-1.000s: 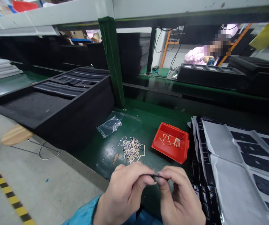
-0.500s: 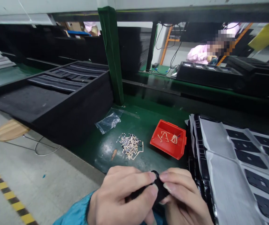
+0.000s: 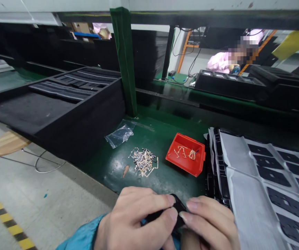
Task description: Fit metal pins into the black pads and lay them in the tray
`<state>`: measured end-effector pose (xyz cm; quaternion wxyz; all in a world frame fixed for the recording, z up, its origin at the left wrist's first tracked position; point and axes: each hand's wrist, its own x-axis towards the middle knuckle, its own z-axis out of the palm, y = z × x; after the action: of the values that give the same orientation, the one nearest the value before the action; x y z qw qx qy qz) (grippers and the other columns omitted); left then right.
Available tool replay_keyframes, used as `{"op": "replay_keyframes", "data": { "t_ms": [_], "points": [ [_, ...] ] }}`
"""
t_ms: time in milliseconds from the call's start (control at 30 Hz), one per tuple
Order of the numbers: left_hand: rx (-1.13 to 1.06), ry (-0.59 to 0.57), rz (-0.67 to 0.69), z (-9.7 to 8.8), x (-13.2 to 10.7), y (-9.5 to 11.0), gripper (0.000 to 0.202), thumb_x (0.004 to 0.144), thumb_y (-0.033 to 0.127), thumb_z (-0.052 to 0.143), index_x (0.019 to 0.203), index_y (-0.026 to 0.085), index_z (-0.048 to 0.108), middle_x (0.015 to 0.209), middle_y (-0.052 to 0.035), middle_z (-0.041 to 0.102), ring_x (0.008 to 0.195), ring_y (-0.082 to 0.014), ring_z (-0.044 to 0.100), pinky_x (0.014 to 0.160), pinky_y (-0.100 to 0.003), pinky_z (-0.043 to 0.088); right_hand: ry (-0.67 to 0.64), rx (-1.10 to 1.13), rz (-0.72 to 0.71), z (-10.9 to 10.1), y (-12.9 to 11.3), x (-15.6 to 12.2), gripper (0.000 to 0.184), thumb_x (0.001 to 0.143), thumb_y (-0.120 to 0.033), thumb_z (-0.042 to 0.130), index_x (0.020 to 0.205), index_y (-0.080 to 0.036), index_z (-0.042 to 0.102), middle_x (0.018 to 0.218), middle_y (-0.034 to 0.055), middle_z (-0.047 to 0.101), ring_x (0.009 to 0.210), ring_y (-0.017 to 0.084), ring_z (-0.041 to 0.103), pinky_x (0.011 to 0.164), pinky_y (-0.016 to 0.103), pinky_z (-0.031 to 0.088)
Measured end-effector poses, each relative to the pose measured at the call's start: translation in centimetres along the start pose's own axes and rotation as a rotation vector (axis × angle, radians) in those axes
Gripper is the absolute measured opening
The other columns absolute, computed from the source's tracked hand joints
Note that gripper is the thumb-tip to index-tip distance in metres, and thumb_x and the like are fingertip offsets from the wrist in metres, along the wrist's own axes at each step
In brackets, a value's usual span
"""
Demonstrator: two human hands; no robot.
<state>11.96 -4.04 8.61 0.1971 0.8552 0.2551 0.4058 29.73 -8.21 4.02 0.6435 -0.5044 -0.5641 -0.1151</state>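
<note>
Closely pinched between thumb and index finger of the left hand (image 3: 139, 218) is a small, dark black piece (image 3: 178, 210) with a rounded upper end, its lower part hidden by the hands. The piece lies between the two hands, directly at the left fingertips; the right hand (image 3: 213, 222) has two bent fingers against or just beside its right side, but its thumb is out of sight, so whether it grips the piece cannot be told. Both hands are low, before the near edge of the green-topped workbench (image 3: 156, 130), and a teal sleeve (image 3: 83, 234) covers the left wrist. Beyond them, towards that near edge, a loose heap of thin, bent cream-and-silver strips (image 3: 144, 161) lies on the green top, with a clear plastic bag (image 3: 120, 133) farther back and to the left. Right of the heap sits a shallow red plastic bin (image 3: 182, 166) holding a few cream strips. Near the right side stand black trays lined with pale grey sheeting (image 3: 245, 198), on which flat black panels (image 3: 273, 176) rest; at the left, a large black open box (image 3: 86, 125) overhangs the near edge.
</note>
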Motion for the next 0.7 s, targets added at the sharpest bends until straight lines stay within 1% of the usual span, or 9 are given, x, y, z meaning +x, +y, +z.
{"op": "replay_keyframes", "data": {
  "t_ms": [67,100,167,233,367,433,500,633,700],
  "points": [
    [-0.021,0.050,-0.036,0.1,0.4,0.4,0.021,0.092,0.012,0.072,0.105,0.027,0.079,0.079,0.0000,0.084,0.065,-0.0195,0.080,0.065,-0.028,0.064,-0.007,0.010,-0.055,0.3,-0.6,0.1,0.020,0.090,-0.012,0.067,0.076,-0.026,0.070,0.075,-0.0003,0.070,0.071,0.018,0.069,0.057,0.034,0.058],
    [-0.035,0.085,-0.063,0.2,0.7,0.6,0.020,0.092,0.013,0.072,0.104,0.027,0.078,0.077,0.0010,0.083,0.062,-0.0182,0.079,0.063,-0.027,0.064,-0.037,0.035,-0.049,0.4,-0.7,0.1,0.021,0.089,-0.008,0.067,0.076,-0.024,0.070,0.078,0.0001,0.070,0.075,0.018,0.069,0.059,0.034,0.058],
    [-0.046,0.134,-0.136,0.3,0.9,1.0,0.017,0.091,0.015,0.073,0.104,0.025,0.076,0.082,0.0016,0.084,0.061,-0.0159,0.078,0.064,-0.024,0.065,-0.095,0.110,-0.036,0.4,-0.7,-0.1,0.018,0.088,-0.006,0.068,0.078,-0.021,0.070,0.083,0.0011,0.070,0.083,0.019,0.069,0.062,0.035,0.058],
    [-0.041,0.156,-0.171,0.3,0.9,1.3,0.016,0.090,0.018,0.076,0.105,0.025,0.075,0.087,0.0018,0.084,0.064,-0.0144,0.079,0.069,-0.022,0.067,-0.094,0.164,-0.025,0.3,-0.4,-0.3,0.015,0.091,-0.010,0.069,0.080,-0.020,0.069,0.087,0.0020,0.069,0.087,0.020,0.070,0.063,0.035,0.058],
    [0.017,0.151,-0.136,0.1,0.5,1.3,0.013,0.093,0.022,0.074,0.105,0.025,0.076,0.089,0.0042,0.084,0.068,-0.0123,0.080,0.072,-0.019,0.068,-0.076,0.137,-0.060,-0.4,0.1,0.0,0.015,0.097,-0.024,0.070,0.083,-0.022,0.067,0.085,0.0008,0.072,0.077,0.018,0.071,0.061,0.034,0.060],
    [0.054,0.132,-0.112,-0.1,0.3,1.2,0.011,0.094,0.024,0.073,0.104,0.025,0.076,0.091,0.0053,0.084,0.069,-0.0108,0.080,0.072,-0.017,0.068,-0.113,0.074,-0.118,-0.7,0.2,0.2,0.014,0.095,-0.025,0.072,0.083,-0.022,0.067,0.085,0.0010,0.074,0.076,0.018,0.072,0.061,0.034,0.062],
    [0.067,0.127,-0.111,-0.1,0.3,1.1,0.010,0.095,0.025,0.073,0.104,0.025,0.077,0.091,0.0057,0.084,0.070,-0.0104,0.080,0.073,-0.017,0.068,-0.121,0.011,-0.191,-0.9,0.4,0.2,0.014,0.093,-0.020,0.074,0.081,-0.022,0.067,0.086,0.0018,0.075,0.078,0.018,0.072,0.063,0.034,0.063],
    [0.029,0.147,-0.129,0.1,0.5,1.2,0.007,0.096,0.024,0.073,0.101,0.022,0.077,0.090,0.0049,0.085,0.070,-0.0112,0.080,0.073,-0.019,0.068,-0.004,-0.075,-0.353,-0.6,0.6,0.1,0.022,0.093,-0.014,0.069,0.073,-0.022,0.068,0.082,0.0018,0.072,0.077,0.016,0.067,0.060,0.030,0.061],
    [0.017,0.155,-0.135,0.3,0.7,1.4,0.006,0.096,0.023,0.072,0.099,0.022,0.077,0.089,0.0049,0.085,0.068,-0.0115,0.080,0.071,-0.020,0.068,0.003,-0.124,-0.405,-0.4,0.6,0.1,0.023,0.093,-0.010,0.068,0.072,-0.021,0.069,0.082,0.0017,0.072,0.077,0.015,0.067,0.061,0.028,0.061]
  ]
}}
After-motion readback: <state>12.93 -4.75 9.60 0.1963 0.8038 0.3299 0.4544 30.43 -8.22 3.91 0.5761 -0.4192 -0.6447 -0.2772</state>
